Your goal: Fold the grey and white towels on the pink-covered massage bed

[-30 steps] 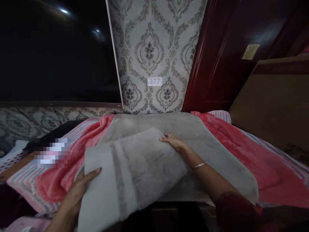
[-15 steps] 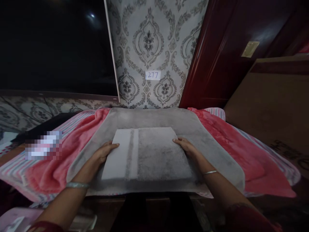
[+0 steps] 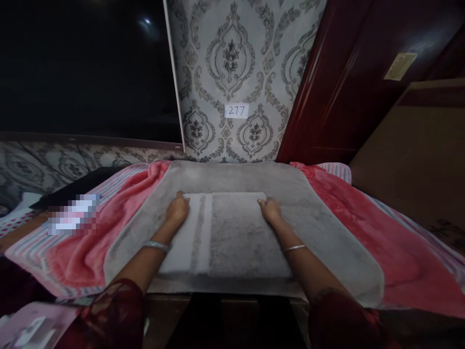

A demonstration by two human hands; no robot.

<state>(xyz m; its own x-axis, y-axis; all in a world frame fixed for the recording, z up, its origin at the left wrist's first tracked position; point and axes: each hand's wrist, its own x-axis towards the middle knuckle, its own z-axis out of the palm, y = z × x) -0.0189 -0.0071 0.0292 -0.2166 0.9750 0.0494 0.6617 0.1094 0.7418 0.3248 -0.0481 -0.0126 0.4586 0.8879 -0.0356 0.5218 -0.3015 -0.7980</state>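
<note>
In the head view, a folded grey-and-white towel (image 3: 240, 237) lies flat on a grey fleece blanket (image 3: 232, 177), near its front edge and between the person's hands. The towel's long axis appears to run left to right, across the person's front; its white banded end points left and its grey pile fills the right part. One long edge faces the patterned wallpaper (image 3: 232, 53), the other faces the person. The left hand (image 3: 177, 211) has its fingers closed on the far left corner; the right hand (image 3: 272, 212) pinches the far right corner between thumb and fingers. A red plush blanket (image 3: 348, 237) shows on both sides of the grey one, over a striped cloth (image 3: 25, 247).
</note>
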